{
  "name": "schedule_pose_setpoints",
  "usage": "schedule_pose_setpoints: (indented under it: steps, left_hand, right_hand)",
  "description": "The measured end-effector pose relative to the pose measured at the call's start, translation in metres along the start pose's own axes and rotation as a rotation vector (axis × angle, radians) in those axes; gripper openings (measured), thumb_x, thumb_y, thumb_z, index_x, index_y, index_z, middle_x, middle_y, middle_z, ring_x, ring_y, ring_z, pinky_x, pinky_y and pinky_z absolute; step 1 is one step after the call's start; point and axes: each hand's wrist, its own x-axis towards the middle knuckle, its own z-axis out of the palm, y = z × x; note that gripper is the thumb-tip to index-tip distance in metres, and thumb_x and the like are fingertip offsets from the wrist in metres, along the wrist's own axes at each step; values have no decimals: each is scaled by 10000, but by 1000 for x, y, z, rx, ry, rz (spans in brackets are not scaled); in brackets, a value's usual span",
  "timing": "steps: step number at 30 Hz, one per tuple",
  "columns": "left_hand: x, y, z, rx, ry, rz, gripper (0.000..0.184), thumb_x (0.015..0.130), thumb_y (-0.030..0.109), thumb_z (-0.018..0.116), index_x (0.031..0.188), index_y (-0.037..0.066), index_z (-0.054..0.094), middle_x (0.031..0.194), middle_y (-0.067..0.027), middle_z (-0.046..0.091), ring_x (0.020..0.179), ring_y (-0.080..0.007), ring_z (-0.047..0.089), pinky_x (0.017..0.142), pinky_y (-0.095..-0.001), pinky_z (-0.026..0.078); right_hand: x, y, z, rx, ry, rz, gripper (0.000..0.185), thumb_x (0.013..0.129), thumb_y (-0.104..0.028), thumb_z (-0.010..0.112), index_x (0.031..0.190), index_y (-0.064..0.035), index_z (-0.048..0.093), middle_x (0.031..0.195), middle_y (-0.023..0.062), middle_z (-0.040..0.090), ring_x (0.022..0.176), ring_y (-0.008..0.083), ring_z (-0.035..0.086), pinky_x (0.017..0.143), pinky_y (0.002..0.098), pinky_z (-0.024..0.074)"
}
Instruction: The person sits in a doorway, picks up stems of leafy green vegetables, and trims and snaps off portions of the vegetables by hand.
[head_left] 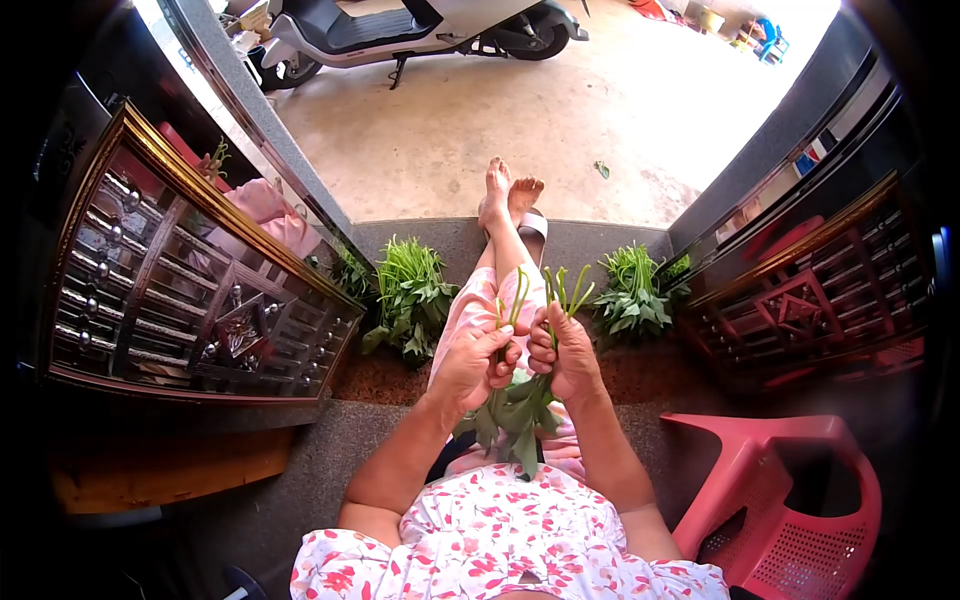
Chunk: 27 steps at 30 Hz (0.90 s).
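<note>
One white scooter [478, 18] stands on pale floor [430, 150]. One pink plastic chair [728, 468] sits lower right. Gold-edged door panels [243, 325] stand left and right.

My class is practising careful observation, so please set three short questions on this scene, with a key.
1. True or false: the plastic chair is on the person's right side.
2. What do the left hand and right hand both hold? A) rope B) leafy stems C) a knife
3. Fill in: bundles of greens lie on both sides of the ____.

Key: 1 true; 2 B; 3 legs.
</note>
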Motion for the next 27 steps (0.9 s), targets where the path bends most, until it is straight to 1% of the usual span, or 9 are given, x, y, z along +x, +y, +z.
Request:
schedule_pose_setpoints:
  steps: [2,3,11,13,14,17,20,22,27]
  left_hand:
    - [1,-3,1,-27,-3,-12,165,857,139,421,908,17,519,595,-19,460,443,-62,382,366,-166,275]
    - [3,-5,0,-12,4,-5,159,854,149,438,886,20,525,592,-17,461,442,-63,387,363,-168,277]
    - [3,-9,-2,26,-25,-23,195,848,195,472,824,11,531,587,-28,494,448,-75,448,349,-180,320]
    - [4,-8,-2,72,-60,18,200,846,183,470,808,-2,536,633,-59,546,499,-118,528,400,-215,411]
    - [4,-8,-3,72,-60,19,200,846,183,470,808,-2,536,633,-59,546,499,-118,528,400,-215,411]
    - [9,-2,-13,133,63,137,186,838,150,470,789,-9,555,693,-105,589,596,-184,595,536,-286,496]
    - [4,16,-24,89,117,270,177,840,146,466,781,2,551,649,-77,573,548,-159,570,500,-277,487]
    - [0,27,-37,32,214,320,174,839,154,471,787,4,542,609,-39,527,482,-115,491,410,-235,400]
    - [-10,49,-63,-123,270,401,168,839,169,475,811,10,522,610,-19,469,480,-90,419,389,-205,310]
  right_hand:
    - [-1,1,2,-226,75,-33,193,792,-209,568,702,-80,455,514,-45,350,389,28,315,332,165,251]
    - [-1,2,5,-181,102,-54,164,761,-126,597,665,-85,470,493,-60,356,367,17,319,310,153,229]
    - [-2,10,10,-383,184,-181,101,754,-116,604,694,-74,534,514,-37,457,364,19,355,305,149,238]
    - [-1,11,9,-394,220,-208,99,754,-114,603,690,-73,540,518,-28,471,363,23,359,303,152,243]
    - [-1,9,8,-381,234,-241,102,755,-111,600,682,-71,541,521,-21,476,364,26,362,303,157,250]
    - [0,1,3,-336,261,-299,107,758,-106,592,671,-69,543,532,-9,486,368,32,365,304,170,265]
    - [0,-14,-6,-223,299,-339,118,750,-93,595,654,-59,536,534,2,495,360,41,362,303,181,268]
    - [-2,-26,-11,-163,309,-334,149,757,-106,584,631,-54,523,513,-3,471,360,53,354,305,198,274]
    - [-2,-46,-35,160,274,-178,160,795,-142,532,665,-69,476,555,-4,449,403,65,341,361,199,255]
